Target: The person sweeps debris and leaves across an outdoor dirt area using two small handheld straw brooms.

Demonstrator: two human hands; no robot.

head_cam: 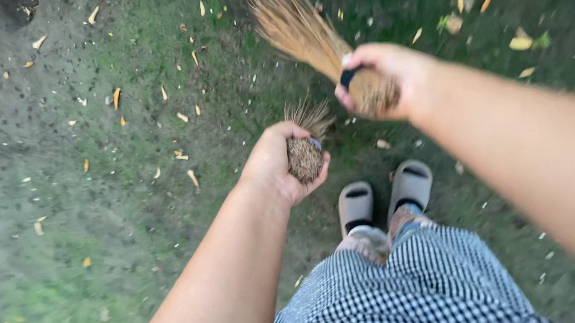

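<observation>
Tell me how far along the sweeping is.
Done: nothing looks gathered; no pile shows. In hand: the left hand grips the butt of one stick broom, the right hand grips another broom, bristles pointing away. Left: yellow leaves lie scattered over the grass and dirt.

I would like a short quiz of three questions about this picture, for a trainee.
1. True or false: the left hand grips the top end of the stick broom.
2. What does the right hand hold? A) a rake B) the broom's bundle C) a bucket
3. What lies scattered on the grass?

Key: 1 true. 2 B. 3 Yellow fallen leaves.
</observation>
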